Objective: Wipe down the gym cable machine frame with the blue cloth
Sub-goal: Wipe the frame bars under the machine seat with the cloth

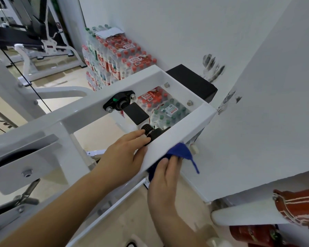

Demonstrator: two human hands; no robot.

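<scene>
The white cable machine frame (89, 111) runs across the middle, seen from above, with a near crossbar (182, 132) sloping up to the right. My right hand (165, 182) presses the blue cloth (181, 152) against the outer face of that crossbar, one corner of the cloth hanging down. My left hand (123, 155) rests on the inner side of the same bar, fingers laid by a black threaded fitting (150, 132); it holds nothing.
A white wall (257, 104) with dark scuff marks stands close on the right. Shrink-wrapped packs of water bottles (118, 56) are stacked on the floor below. A black weight stack top (191, 81) sits behind the frame. Red extinguishers (257, 234) lie bottom right.
</scene>
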